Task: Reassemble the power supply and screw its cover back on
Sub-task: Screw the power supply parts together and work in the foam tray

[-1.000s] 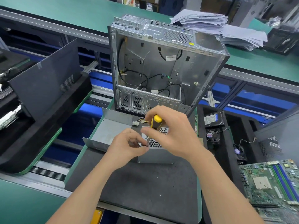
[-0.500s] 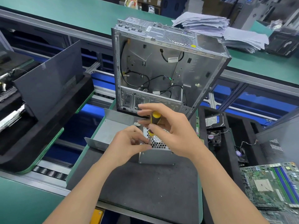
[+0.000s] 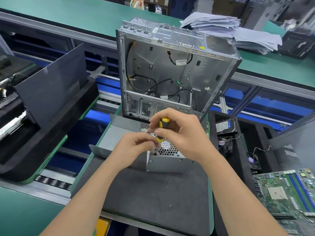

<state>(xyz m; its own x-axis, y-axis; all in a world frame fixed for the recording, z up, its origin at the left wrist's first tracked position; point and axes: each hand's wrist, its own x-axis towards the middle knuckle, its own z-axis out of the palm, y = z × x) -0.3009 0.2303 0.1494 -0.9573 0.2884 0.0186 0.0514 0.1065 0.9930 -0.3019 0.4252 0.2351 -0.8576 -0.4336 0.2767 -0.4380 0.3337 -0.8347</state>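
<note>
Power supply on black mat | right hand grips screwdriver handle; left hand pinches shaft; tip on near-left top corner | judged: cover-screwing under way, remaining screws not discernible

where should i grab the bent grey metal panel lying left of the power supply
Pinch the bent grey metal panel by the upturned lip on its near edge, coming from the front left. It lies flat, so its face offers no pinch, while that lip stands free; the power supply, left hand and right hand on the screwdriver crowd its right side.
</note>
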